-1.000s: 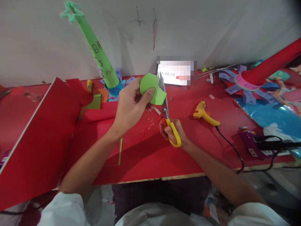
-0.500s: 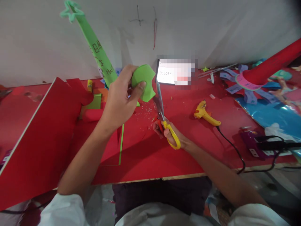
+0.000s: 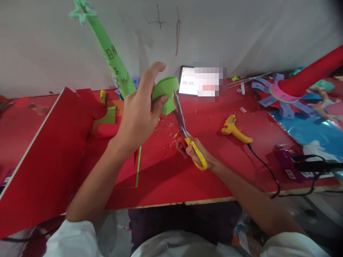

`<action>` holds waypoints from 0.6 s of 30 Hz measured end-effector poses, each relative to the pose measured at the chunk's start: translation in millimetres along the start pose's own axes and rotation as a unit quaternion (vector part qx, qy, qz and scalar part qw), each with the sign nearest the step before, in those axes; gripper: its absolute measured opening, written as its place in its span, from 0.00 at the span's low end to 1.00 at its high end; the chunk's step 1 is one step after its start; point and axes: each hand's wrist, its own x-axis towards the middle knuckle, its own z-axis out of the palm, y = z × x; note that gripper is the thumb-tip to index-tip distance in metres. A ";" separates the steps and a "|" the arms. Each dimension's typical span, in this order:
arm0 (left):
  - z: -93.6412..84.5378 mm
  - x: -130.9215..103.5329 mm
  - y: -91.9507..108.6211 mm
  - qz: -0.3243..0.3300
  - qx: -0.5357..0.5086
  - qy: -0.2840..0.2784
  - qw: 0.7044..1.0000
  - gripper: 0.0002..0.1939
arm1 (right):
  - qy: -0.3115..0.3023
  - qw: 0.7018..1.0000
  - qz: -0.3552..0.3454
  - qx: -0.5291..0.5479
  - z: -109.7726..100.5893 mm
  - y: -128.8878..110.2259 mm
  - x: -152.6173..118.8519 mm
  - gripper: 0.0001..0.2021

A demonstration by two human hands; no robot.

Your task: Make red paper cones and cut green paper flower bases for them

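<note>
Held up above the red table, a folded piece of green paper (image 3: 169,87) with a notched edge is pinched between the thumb and fingers of my left hand (image 3: 139,110); its index finger is lifted off the paper. My right hand (image 3: 194,148) grips scissors (image 3: 198,156) with yellow and red handles. The blades point up and away, slightly parted, with their tips close to the right edge of the paper. Small paper scraps lie on the table below the blades.
A yellow glue gun (image 3: 235,131) with a black cord lies right. A phone (image 3: 189,81) showing a timer leans at the wall. Red board (image 3: 45,167) stands left, near a green paper cone (image 3: 112,59) and a glue stick (image 3: 103,97). Blue plastic (image 3: 302,134) lies far right.
My left index finger has lifted off the green paper, and the paper has turned a little in my grip. A small green scrap now shows near the scissors. The right hand has barely moved.
</note>
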 end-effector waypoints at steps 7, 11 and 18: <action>2.9 1.1 -1.8 0.031 0.006 0.019 0.999 0.24 | 0.022 0.998 0.000 -0.051 -0.6 -8.1 0.7 0.39; 1.7 1.7 -3.4 0.040 0.042 0.008 0.998 0.29 | 0.024 0.999 0.001 -0.044 -0.4 -7.2 0.8 0.38; 1.8 -0.3 2.9 0.021 0.004 0.025 0.999 0.28 | 0.035 0.998 -0.015 -0.057 -0.9 -4.1 -0.4 0.37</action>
